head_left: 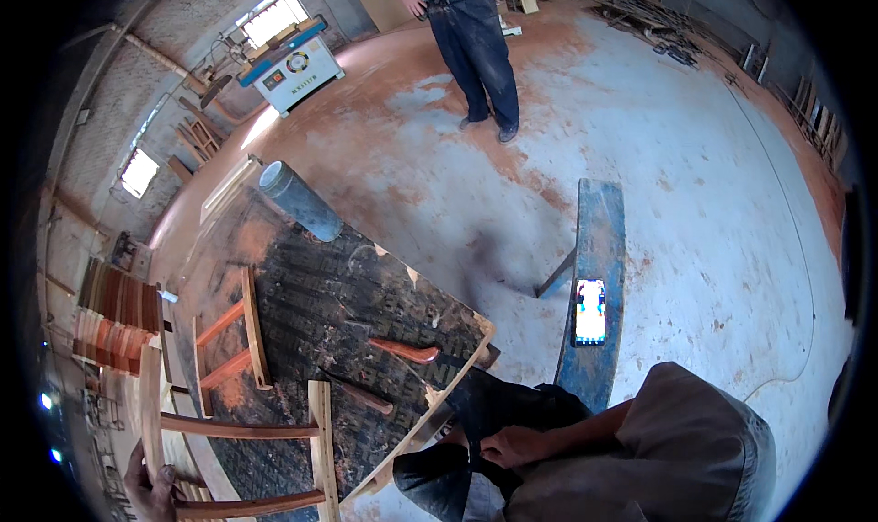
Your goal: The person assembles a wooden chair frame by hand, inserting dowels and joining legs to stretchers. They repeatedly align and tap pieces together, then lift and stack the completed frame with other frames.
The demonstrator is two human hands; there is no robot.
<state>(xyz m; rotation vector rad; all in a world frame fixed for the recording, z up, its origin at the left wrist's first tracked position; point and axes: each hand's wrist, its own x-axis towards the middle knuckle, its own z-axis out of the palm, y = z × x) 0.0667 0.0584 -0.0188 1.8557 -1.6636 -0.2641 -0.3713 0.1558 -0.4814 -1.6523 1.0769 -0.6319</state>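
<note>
At the lower left, my left hand (151, 490) is closed around a light wooden post of a ladder-like wooden frame (322, 449). Two curved reddish rails (240, 428) join its two posts. The frame's far end lies over a dark, dusty worktable (302, 293). My right hand (512, 447) rests by my knee with its fingers curled in, and nothing shows in it. On the tabletop between the hands lie a tool with a reddish wooden handle (404, 349) and a dark tool with a brown handle (366, 397).
A second wooden frame (254, 330) and a grey cylinder (300, 200) are on the worktable. A lit phone (590, 312) lies on a narrow blue bench (599, 220) to the right. A person in dark trousers (471, 51) stands ahead, near a machine (297, 69).
</note>
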